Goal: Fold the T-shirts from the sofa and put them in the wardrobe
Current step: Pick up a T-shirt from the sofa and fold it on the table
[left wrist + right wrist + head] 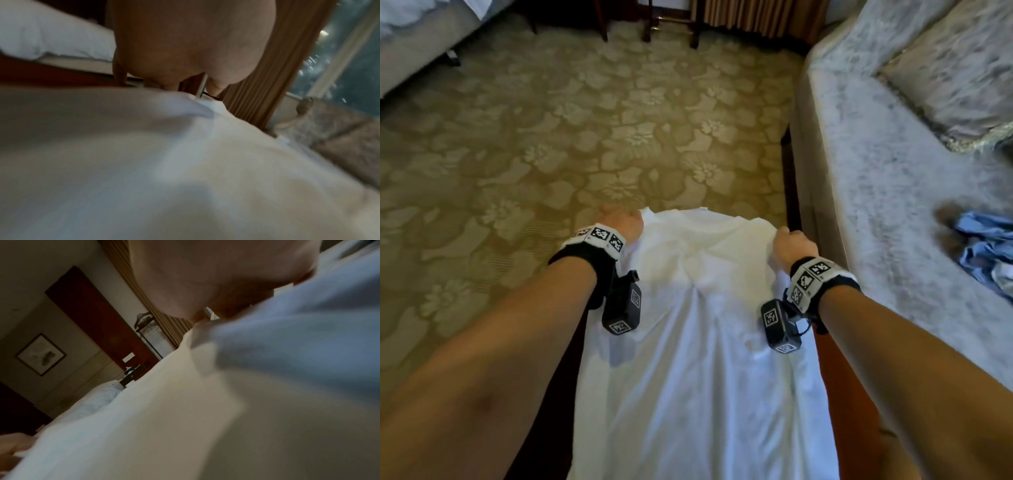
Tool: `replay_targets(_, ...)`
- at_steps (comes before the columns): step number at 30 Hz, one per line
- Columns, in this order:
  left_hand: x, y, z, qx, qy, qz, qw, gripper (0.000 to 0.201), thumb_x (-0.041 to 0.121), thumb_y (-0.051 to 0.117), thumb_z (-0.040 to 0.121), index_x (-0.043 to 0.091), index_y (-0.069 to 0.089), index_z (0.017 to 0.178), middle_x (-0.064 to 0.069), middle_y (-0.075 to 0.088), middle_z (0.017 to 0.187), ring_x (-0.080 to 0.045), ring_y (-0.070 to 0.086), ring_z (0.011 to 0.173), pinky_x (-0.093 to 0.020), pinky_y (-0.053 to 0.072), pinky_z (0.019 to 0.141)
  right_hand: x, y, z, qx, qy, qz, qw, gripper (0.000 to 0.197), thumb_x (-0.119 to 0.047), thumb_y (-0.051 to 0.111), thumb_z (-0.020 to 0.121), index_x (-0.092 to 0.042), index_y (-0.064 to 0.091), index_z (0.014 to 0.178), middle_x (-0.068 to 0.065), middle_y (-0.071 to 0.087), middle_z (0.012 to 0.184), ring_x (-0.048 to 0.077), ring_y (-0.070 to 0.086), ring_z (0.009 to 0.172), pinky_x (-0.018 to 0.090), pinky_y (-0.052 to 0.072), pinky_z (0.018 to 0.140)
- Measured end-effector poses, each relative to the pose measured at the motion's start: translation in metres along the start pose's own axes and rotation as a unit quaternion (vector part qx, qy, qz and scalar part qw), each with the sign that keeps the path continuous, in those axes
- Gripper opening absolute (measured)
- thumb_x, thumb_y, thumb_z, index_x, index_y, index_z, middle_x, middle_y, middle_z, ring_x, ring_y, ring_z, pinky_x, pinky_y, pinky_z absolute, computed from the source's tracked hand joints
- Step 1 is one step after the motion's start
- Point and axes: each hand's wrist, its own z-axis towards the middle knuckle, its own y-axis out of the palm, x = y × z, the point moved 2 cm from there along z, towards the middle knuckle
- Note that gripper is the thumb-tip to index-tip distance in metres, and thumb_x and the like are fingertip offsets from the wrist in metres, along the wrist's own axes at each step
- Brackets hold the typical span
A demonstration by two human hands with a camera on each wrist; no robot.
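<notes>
A white T-shirt (pixel 698 342) hangs stretched out in front of me, over the carpet beside the sofa. My left hand (pixel 625 224) grips its far left corner, fingers curled into the cloth. My right hand (pixel 789 248) grips the far right corner the same way. The left wrist view shows the shirt (pixel 164 162) running under the left hand (pixel 185 61), blurred. The right wrist view is filled by the shirt (pixel 185 418) below the right hand (pixel 216 280). A crumpled light blue garment (pixel 986 250) lies on the sofa seat at the right.
The grey patterned sofa (pixel 893 164) runs along the right side with a cushion (pixel 959 65) at its back. A bed (pixel 417 37) stands at the far left. Dark furniture legs (pixel 650 24) stand at the back on the flowered carpet (pixel 551 137).
</notes>
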Motion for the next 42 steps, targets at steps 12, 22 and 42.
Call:
replay_targets(12,0.059,-0.068,0.014,0.195,0.102,-0.258,0.941,0.014,0.003,0.052,0.086,0.014,0.06,0.084,-0.007,0.056,0.084,-0.022,0.051,0.078,-0.029,0.042,0.068,-0.071,-0.057,0.031,0.172,-0.128,0.259,0.942,0.049,-0.013,0.049,0.093,-0.026,0.05,0.14,0.003,0.059,0.135,0.022,0.053,0.126,0.031,0.041,0.105)
replay_targets(22,-0.011,-0.056,-0.134,0.18,0.105,-0.288,0.935,0.028,-0.009,0.054,0.08,-0.001,0.068,0.102,-0.014,0.066,0.093,-0.027,0.059,0.083,-0.022,0.037,0.058,0.027,-0.067,-0.096,0.161,-0.12,0.267,0.943,0.026,-0.002,0.043,0.087,-0.02,0.06,0.081,0.004,0.059,0.081,0.029,0.059,0.083,0.027,0.043,0.065)
replay_targets(42,-0.122,0.024,-0.202,0.058,-0.031,-0.111,0.992,0.023,0.018,0.07,0.081,-0.004,0.067,0.088,-0.019,0.069,0.093,-0.033,0.064,0.08,-0.03,0.041,0.054,0.14,-0.001,-0.167,0.042,-0.061,0.103,0.992,0.023,-0.027,0.063,0.091,-0.016,0.049,0.076,0.0,0.05,0.072,0.019,0.05,0.069,0.025,0.035,0.053)
